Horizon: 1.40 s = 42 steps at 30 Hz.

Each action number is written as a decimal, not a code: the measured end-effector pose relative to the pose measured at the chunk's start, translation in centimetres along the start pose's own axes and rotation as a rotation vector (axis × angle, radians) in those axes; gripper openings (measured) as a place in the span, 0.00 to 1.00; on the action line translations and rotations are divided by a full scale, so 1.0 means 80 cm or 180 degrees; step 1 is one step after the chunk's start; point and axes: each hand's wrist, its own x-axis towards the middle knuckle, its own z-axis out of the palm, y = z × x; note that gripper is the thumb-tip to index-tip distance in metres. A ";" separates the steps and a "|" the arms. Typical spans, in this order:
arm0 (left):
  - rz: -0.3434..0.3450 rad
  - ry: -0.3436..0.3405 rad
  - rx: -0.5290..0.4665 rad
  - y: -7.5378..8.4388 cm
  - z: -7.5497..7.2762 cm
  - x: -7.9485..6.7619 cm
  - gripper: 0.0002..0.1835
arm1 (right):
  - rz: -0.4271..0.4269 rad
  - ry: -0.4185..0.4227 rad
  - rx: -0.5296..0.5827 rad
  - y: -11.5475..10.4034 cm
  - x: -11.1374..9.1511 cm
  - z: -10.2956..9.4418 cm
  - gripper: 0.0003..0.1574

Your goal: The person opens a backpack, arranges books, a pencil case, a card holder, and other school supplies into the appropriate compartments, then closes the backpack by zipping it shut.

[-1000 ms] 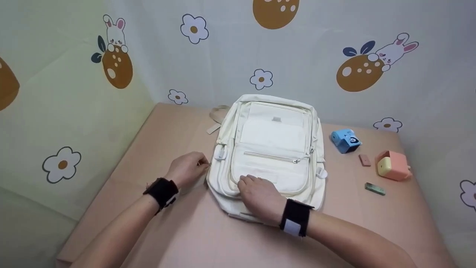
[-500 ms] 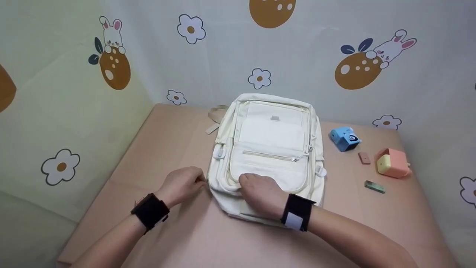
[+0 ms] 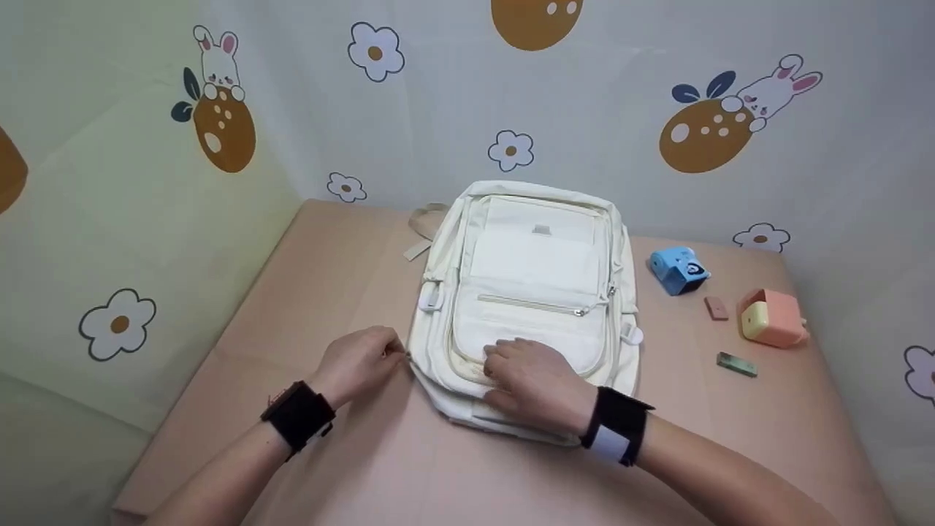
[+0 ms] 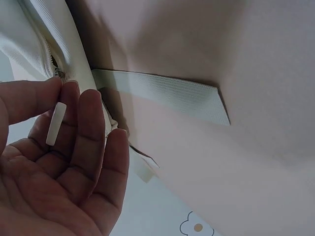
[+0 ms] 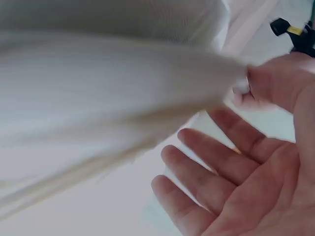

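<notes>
A cream backpack [image 3: 537, 259] lies on its back on the table, front pockets facing up. At its lower left edge my left hand [image 3: 361, 365] pinches a zipper pull; in the left wrist view its pale tab [image 4: 56, 124] hangs between thumb and forefinger, below the metal slider [image 4: 59, 73]. My right hand [image 3: 540, 383] lies over the lower front of the bag, fingers extended and loosely spread. In the right wrist view the right hand's fingers [image 5: 197, 172] are apart beside the blurred cream fabric [image 5: 108, 83]; whether they touch it is hard to tell.
Right of the bag are a blue pencil sharpener-like box [image 3: 679, 270], a pink and yellow one [image 3: 773, 319], a small pink block [image 3: 716, 308] and a small green block [image 3: 736, 364]. A webbing strap [image 4: 162, 91] sticks out at the bag's left. Patterned cloth walls enclose the table.
My left hand has slid toward me along the bag's left edge with the zipper pull. The right hand has let go of the bag's lower front edge, its fingers straightening as it shifted right.
</notes>
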 end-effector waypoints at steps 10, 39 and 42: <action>-0.0184 -0.0024 -0.0163 0.000 0.001 -0.002 0.04 | 0.0134 0.0050 0.0005 0.025 -0.082 -0.004 0.25; 0.0254 0.0162 -0.0932 0.055 0.029 -0.041 0.03 | 0.0867 0.0790 0.0054 0.034 -0.067 -0.005 0.04; 0.0308 0.0217 -0.0879 0.057 0.033 -0.043 0.04 | 0.0860 0.0753 0.0083 0.035 -0.071 -0.003 0.04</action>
